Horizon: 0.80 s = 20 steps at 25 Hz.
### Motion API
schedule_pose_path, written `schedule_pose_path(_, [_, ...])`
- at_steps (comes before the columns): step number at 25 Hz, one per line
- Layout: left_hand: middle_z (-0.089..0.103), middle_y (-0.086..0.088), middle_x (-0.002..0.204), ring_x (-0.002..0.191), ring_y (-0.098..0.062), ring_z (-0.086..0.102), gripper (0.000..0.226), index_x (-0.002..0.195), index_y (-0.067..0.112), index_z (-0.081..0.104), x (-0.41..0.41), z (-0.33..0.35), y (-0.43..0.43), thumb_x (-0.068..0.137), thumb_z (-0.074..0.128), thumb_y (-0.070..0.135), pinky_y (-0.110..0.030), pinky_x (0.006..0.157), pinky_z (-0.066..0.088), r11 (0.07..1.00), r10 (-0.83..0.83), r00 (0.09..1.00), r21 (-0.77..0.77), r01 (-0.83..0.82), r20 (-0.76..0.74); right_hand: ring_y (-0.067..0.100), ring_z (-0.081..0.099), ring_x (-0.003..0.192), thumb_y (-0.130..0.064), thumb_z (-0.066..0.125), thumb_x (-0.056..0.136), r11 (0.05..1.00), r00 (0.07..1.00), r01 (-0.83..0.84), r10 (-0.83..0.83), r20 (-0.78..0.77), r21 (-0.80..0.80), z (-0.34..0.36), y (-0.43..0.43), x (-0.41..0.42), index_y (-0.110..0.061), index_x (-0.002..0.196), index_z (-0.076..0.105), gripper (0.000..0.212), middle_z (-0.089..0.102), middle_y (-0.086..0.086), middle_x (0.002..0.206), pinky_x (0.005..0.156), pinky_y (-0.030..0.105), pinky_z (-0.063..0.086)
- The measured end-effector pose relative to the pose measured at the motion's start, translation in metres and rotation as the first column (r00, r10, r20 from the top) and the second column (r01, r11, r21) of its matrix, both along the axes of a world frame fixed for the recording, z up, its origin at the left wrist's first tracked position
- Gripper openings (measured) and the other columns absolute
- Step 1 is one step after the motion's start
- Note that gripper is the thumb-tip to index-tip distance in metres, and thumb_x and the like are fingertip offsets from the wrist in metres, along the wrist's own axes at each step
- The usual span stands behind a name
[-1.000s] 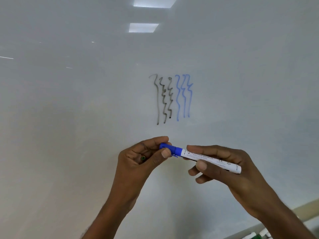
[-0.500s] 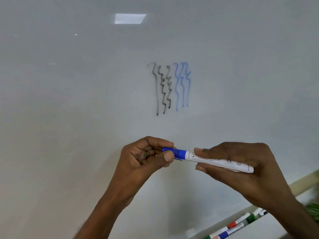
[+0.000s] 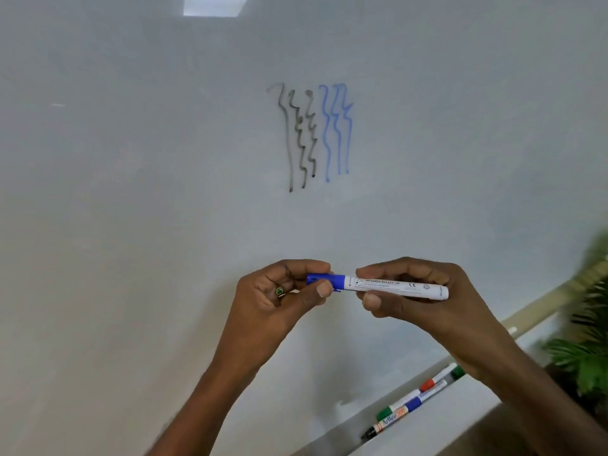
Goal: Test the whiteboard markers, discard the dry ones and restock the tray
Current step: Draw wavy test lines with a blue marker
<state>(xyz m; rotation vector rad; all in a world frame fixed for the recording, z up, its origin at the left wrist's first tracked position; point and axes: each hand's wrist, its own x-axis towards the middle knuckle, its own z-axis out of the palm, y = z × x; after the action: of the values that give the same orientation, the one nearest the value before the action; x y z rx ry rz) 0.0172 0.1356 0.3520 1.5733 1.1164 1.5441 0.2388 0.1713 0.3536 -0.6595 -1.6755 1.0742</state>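
A white marker (image 3: 398,286) with a blue cap (image 3: 325,280) lies level in front of the whiteboard (image 3: 164,159). My right hand (image 3: 424,304) holds its white barrel between fingers and thumb. My left hand (image 3: 286,297) pinches the blue cap, which sits on the marker's end. On the board above are three grey-black squiggles (image 3: 301,136) and three blue squiggles (image 3: 337,130). The white tray (image 3: 427,422) at the lower right holds several markers (image 3: 411,401) with green, red, blue and black caps.
A green leafy plant (image 3: 589,350) stands at the right edge past the board. A beige frame strip (image 3: 539,304) runs along the board's lower right edge. A ceiling light reflects at the board's top.
The view has tilted down, bringing the tray, its markers and the plant into sight. The marker has levelled out, and both hands keep their hold on cap and barrel.
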Motion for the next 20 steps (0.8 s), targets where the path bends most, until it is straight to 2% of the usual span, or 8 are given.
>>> schedule_pose_path(3, [0.080, 0.003, 0.097, 0.094, -0.017, 0.074, 0.020, 0.099, 0.022, 0.079, 0.011, -0.029, 0.009, 0.080, 0.079, 0.016, -0.026, 0.089, 0.059, 0.997, 0.010, 1.000, -0.078, -0.010, 0.002, 0.030, 0.076, 0.089, -0.012, 0.078, 0.074, 0.979, 0.999, 0.003, -0.013, -0.050, -0.201, -0.026, -0.002, 0.016, -0.012, 0.111, 0.076, 0.037, 0.078, 0.011, 0.102, 0.077, 0.030, 0.062])
schedule_pose_path(5, [0.080, 0.004, 0.096, 0.093, -0.013, 0.074, 0.019, 0.097, 0.023, 0.079, 0.023, -0.055, 0.015, 0.082, 0.080, 0.011, -0.021, 0.085, 0.057, 0.987, -0.020, 1.000, -0.158, 0.020, 0.004, 0.028, 0.075, 0.093, -0.012, 0.074, 0.079, 0.934, 0.990, 0.059, -0.099, -0.099, -0.352, -0.056, -0.005, 0.034, -0.010, 0.114, 0.075, 0.035, 0.077, 0.015, 0.105, 0.079, 0.029, 0.061])
schedule_pose_path(8, [0.080, 0.007, 0.093, 0.086, -0.008, 0.074, 0.017, 0.095, 0.022, 0.080, 0.053, -0.103, 0.021, 0.082, 0.081, 0.011, -0.012, 0.074, 0.052, 0.942, -0.121, 0.992, -0.319, 0.107, -0.025, 0.029, 0.074, 0.092, -0.015, 0.076, 0.077, 0.802, 0.948, 0.108, -0.261, -0.183, -0.588, -0.115, -0.017, 0.066, -0.004, 0.113, 0.073, 0.038, 0.074, 0.023, 0.109, 0.080, 0.028, 0.062])
schedule_pose_path(10, [0.079, 0.009, 0.088, 0.078, -0.006, 0.072, 0.015, 0.094, 0.024, 0.080, 0.079, -0.141, 0.026, 0.083, 0.082, 0.014, -0.012, 0.069, 0.051, 0.895, -0.209, 0.975, -0.416, 0.158, -0.079, 0.026, 0.073, 0.087, -0.016, 0.080, 0.068, 0.684, 0.903, 0.124, -0.378, -0.203, -0.719, -0.158, -0.026, 0.088, 0.000, 0.111, 0.070, 0.047, 0.074, 0.024, 0.106, 0.077, 0.029, 0.063])
schedule_pose_path(11, [0.079, 0.009, 0.084, 0.073, -0.006, 0.070, 0.013, 0.094, 0.025, 0.081, 0.097, -0.163, 0.031, 0.084, 0.082, 0.017, -0.015, 0.068, 0.051, 0.864, -0.266, 0.958, -0.467, 0.189, -0.105, 0.025, 0.073, 0.083, -0.013, 0.079, 0.070, 0.621, 0.866, 0.142, -0.455, -0.207, -0.771, -0.180, -0.031, 0.103, 0.002, 0.111, 0.068, 0.045, 0.074, 0.023, 0.101, 0.074, 0.029, 0.063])
schedule_pose_path(14, [0.079, 0.012, 0.085, 0.076, -0.009, 0.072, 0.015, 0.095, 0.029, 0.080, 0.146, -0.220, 0.047, 0.085, 0.081, 0.018, -0.024, 0.078, 0.060, 0.781, -0.390, 0.905, -0.582, 0.226, -0.171, 0.023, 0.073, 0.076, 0.001, 0.064, 0.091, 0.454, 0.740, 0.205, -0.651, -0.166, -0.867, -0.237, -0.042, 0.144, 0.003, 0.111, 0.064, 0.021, 0.074, 0.020, 0.092, 0.066, 0.027, 0.062])
schedule_pose_path(17, [0.079, 0.015, 0.091, 0.088, -0.008, 0.074, 0.019, 0.096, 0.030, 0.078, 0.202, -0.265, 0.061, 0.085, 0.080, 0.015, -0.027, 0.086, 0.061, 0.702, -0.495, 0.852, -0.655, 0.278, -0.169, 0.025, 0.072, 0.079, 0.001, 0.064, 0.093, 0.315, 0.657, 0.272, -0.751, -0.063, -0.909, -0.280, -0.047, 0.192, 0.000, 0.111, 0.065, 0.018, 0.073, 0.021, 0.096, 0.063, 0.025, 0.061])
schedule_pose_path(20, [0.078, 0.018, 0.095, 0.092, -0.001, 0.072, 0.020, 0.100, 0.031, 0.077, 0.259, -0.299, 0.077, 0.085, 0.080, 0.018, -0.021, 0.089, 0.058, 0.638, -0.574, 0.801, -0.706, 0.307, -0.171, 0.029, 0.070, 0.088, -0.001, 0.067, 0.092, 0.223, 0.586, 0.332, -0.810, 0.015, -0.917, -0.318, -0.044, 0.241, -0.001, 0.115, 0.063, 0.023, 0.071, 0.020, 0.101, 0.064, 0.026, 0.061])
